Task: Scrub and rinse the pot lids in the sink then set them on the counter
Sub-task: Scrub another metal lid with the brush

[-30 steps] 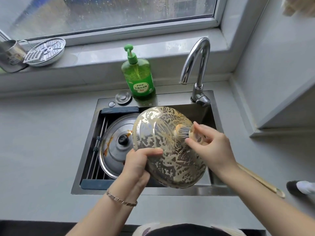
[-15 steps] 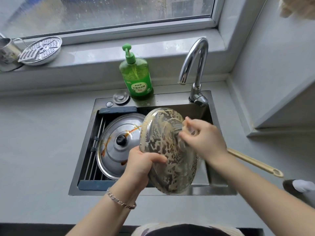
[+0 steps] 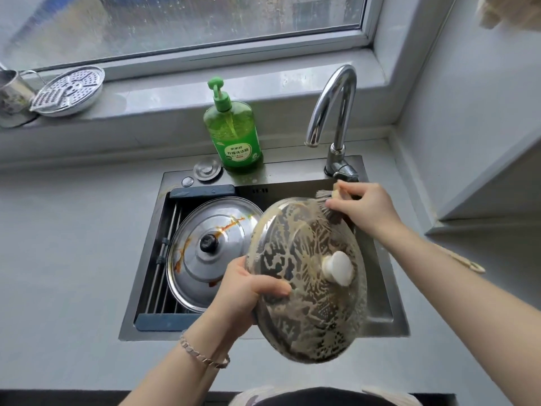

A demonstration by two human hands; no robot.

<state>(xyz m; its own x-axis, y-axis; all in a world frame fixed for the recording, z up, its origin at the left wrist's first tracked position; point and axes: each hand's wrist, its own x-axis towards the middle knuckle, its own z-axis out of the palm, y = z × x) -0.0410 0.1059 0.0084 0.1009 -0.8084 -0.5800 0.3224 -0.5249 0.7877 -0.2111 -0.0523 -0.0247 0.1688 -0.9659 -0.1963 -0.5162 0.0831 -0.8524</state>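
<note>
A glass pot lid point(image 3: 304, 291) smeared with tan suds is held tilted over the sink point(image 3: 389, 323), its white knob point(image 3: 338, 268) facing me. My left hand point(image 3: 246, 291) grips its left rim, thumb on top. My right hand point(image 3: 366, 206) holds a dark-bristled brush point(image 3: 329, 208) against the lid's upper edge; the brush's wooden handle point(image 3: 465, 260) sticks out behind my forearm. A steel lid point(image 3: 205, 253) with a black knob and orange sauce streaks lies on the rack in the left of the sink.
A chrome tap point(image 3: 333, 112) arches over the sink's back right. A green soap bottle point(image 3: 234, 130) stands behind the sink. A perforated steel plate point(image 3: 68, 90) and a metal cup point(image 3: 11, 98) sit on the window sill. Grey counter point(image 3: 73, 244) surrounds the sink.
My left hand has turned the glass lid over, so its knobbed top now faces me. My right hand has moved the brush up to the lid's upper rim.
</note>
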